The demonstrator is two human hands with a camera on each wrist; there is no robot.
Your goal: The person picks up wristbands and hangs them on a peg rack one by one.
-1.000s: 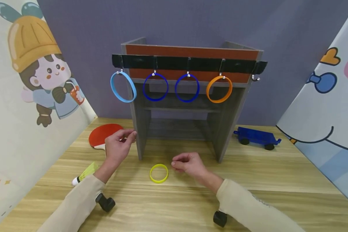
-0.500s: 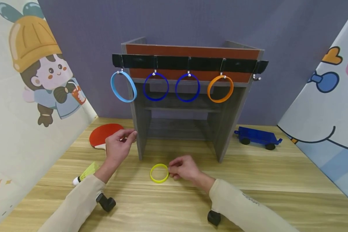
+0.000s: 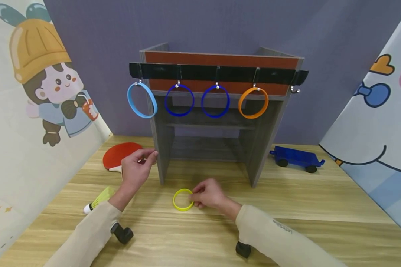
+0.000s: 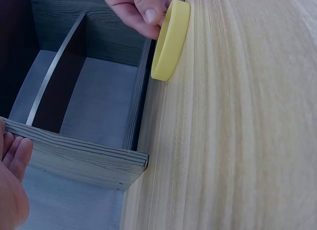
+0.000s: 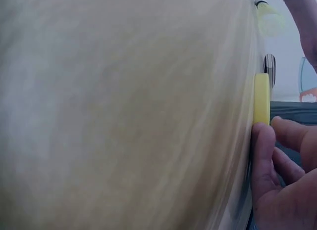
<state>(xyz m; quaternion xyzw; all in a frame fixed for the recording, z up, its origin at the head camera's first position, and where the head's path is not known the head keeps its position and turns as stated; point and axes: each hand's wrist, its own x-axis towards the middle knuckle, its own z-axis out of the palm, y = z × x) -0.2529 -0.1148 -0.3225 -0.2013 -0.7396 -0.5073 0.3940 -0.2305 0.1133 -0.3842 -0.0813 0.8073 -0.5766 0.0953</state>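
A yellow wristband (image 3: 178, 208) lies on the wooden tabletop in front of a grey shelf unit (image 3: 258, 163). My right hand (image 3: 208, 194) pinches its right edge; in the right wrist view the band (image 5: 261, 97) sits at the thumb and fingertips. My left hand (image 3: 137, 168) holds the front edge of the shelf's left side panel with thumb and fingers; its fingertips show at the panel in the left wrist view. From hooks on the black rail (image 3: 200, 72) hang a light blue wristband (image 3: 133, 105), two dark blue wristbands (image 3: 179, 114) and an orange wristband (image 3: 254, 116).
A bare hook (image 3: 295, 90) is at the rail's right end. Left lie a red table tennis paddle (image 3: 118, 154) and a yellow shuttlecock (image 3: 101, 196). A blue toy trailer (image 3: 295, 157) stands at right. A dark partition (image 3: 200, 26) rises behind.
My right hand has moved left to the yellow wristband and taken its right edge between the fingers. My left hand has stayed at the shelf panel.
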